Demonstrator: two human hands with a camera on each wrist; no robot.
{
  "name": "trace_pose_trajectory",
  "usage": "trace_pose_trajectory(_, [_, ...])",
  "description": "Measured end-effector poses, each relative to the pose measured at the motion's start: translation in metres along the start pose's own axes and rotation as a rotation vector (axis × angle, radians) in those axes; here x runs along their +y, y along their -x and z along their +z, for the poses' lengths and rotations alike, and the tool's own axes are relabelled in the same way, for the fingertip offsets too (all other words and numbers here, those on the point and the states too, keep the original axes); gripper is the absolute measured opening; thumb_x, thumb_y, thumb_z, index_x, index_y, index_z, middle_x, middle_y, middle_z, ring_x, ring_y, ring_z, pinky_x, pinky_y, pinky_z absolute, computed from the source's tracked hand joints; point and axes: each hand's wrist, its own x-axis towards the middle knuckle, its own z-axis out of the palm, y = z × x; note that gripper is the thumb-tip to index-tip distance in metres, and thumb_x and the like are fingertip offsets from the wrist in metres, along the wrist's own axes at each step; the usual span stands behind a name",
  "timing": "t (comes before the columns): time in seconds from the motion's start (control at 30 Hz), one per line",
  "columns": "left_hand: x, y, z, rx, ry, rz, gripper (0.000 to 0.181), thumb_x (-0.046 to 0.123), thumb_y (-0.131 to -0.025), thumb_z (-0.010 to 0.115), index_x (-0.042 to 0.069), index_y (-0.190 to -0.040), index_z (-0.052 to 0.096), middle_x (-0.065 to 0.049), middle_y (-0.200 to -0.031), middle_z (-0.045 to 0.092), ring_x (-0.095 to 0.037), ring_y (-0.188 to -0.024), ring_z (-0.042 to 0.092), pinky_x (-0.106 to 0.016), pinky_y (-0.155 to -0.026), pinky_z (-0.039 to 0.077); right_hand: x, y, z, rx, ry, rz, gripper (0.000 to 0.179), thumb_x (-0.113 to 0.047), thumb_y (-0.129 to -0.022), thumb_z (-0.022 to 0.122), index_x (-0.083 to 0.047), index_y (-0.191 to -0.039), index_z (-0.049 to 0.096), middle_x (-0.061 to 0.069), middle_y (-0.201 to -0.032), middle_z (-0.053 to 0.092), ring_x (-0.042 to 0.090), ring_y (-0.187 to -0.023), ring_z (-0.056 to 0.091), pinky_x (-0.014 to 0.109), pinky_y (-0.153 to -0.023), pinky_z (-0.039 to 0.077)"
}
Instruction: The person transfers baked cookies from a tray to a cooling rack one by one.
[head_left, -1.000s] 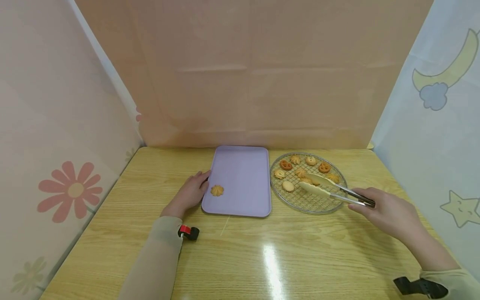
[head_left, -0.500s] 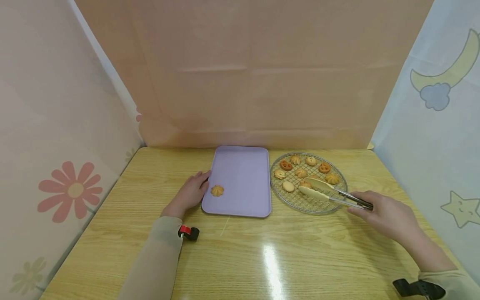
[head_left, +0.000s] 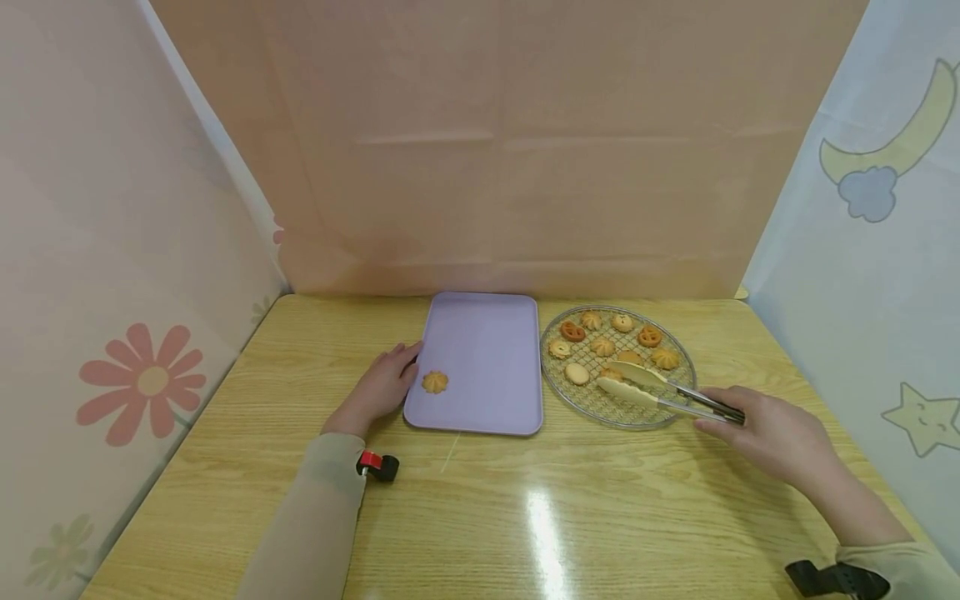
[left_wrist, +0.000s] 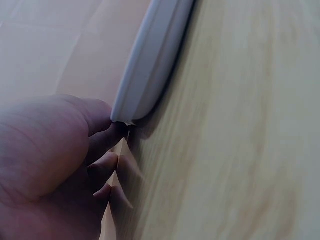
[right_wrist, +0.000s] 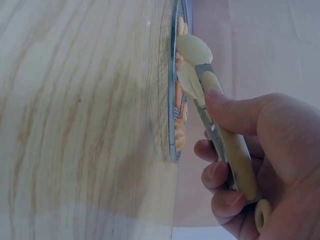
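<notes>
A lilac tray [head_left: 487,358] lies on the table with one flower-shaped cookie [head_left: 435,382] near its left side. My left hand [head_left: 384,383] holds the tray's left edge; in the left wrist view its thumb [left_wrist: 97,112] and forefinger meet the rim. My right hand [head_left: 772,429] grips metal tongs [head_left: 693,397] with cream tips, their arms spread apart. Those tips hover low over a round wire rack [head_left: 592,402], on either side of a partly hidden cookie [head_left: 611,374]. In the right wrist view the right thumb [right_wrist: 232,107] presses the tongs' handle from above.
Several other cookies are spread on the rack, among them pretzel shapes [head_left: 649,336], a smooth oval one [head_left: 577,374] and flower shapes [head_left: 664,358]. The rack stands right beside the tray. A brown backdrop [head_left: 495,167] and printed side walls enclose the wooden table [head_left: 465,517].
The tongs have shifted slightly toward the person, uncovering cookies in the rack's middle and right. The left hand and tray have stayed in place.
</notes>
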Motion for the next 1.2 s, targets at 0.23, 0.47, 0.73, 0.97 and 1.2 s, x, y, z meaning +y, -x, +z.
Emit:
trace_pose_trajectory(0.23, [0.0,0.0,0.0,-0.001,0.0,-0.002,0.053,0.018,-0.12,0.047,0.005,-0.17,0.041,-0.023,-0.172,0.042,-0.041,-0.166,0.025,-0.058,-0.136,0.014,0.001,0.001,0.0,-0.003,0.011,0.002,0.065,-0.05,-0.101,0.08,-0.005,-0.148,0.069,0.029,-0.136,0.071,0.05,-0.103,0.075,0.046,-0.057,0.052])
trace_pose_trajectory(0.47, [-0.001,0.0,0.001,-0.003,0.015,-0.001,0.053,0.019,-0.119,0.048,0.005,-0.17,0.041,-0.023,-0.172,0.042,-0.042,-0.166,0.025,-0.058,-0.136,0.014,0.002,0.001,0.0,-0.011,0.011,0.008,0.067,-0.051,-0.101,0.08,-0.005,-0.148,0.069,0.031,-0.138,0.07,0.052,-0.105,0.074,0.049,-0.059,0.053])
trace_pose_trajectory(0.73, [-0.028,-0.012,0.015,0.09,0.008,0.116,0.05,0.018,-0.117,0.051,0.003,-0.165,0.049,-0.029,-0.162,0.052,-0.049,-0.159,0.035,-0.065,-0.132,0.023,0.002,0.001,0.0,-0.018,0.001,0.01,0.07,-0.055,-0.1,0.079,-0.004,-0.148,0.069,0.031,-0.137,0.07,0.052,-0.104,0.074,0.047,-0.057,0.053])
trace_pose_trajectory(0.97, [-0.032,-0.015,0.018,0.081,0.02,0.103,0.052,0.018,-0.117,0.051,0.004,-0.167,0.047,-0.025,-0.166,0.05,-0.047,-0.162,0.032,-0.064,-0.133,0.021,0.0,0.002,-0.004,0.002,-0.002,0.015,0.07,-0.053,-0.099,0.081,-0.006,-0.15,0.068,0.028,-0.132,0.073,0.046,-0.099,0.074,0.045,-0.057,0.051])
trace_pose_trajectory(1.2, [-0.03,-0.016,0.018,0.066,0.031,0.068,0.053,0.02,-0.117,0.051,0.006,-0.168,0.046,-0.023,-0.168,0.048,-0.044,-0.164,0.029,-0.062,-0.135,0.019,-0.005,0.001,-0.008,0.028,-0.018,0.007,0.068,-0.052,-0.099,0.082,-0.008,-0.148,0.068,0.025,-0.128,0.075,0.037,-0.093,0.074,0.044,-0.057,0.05])
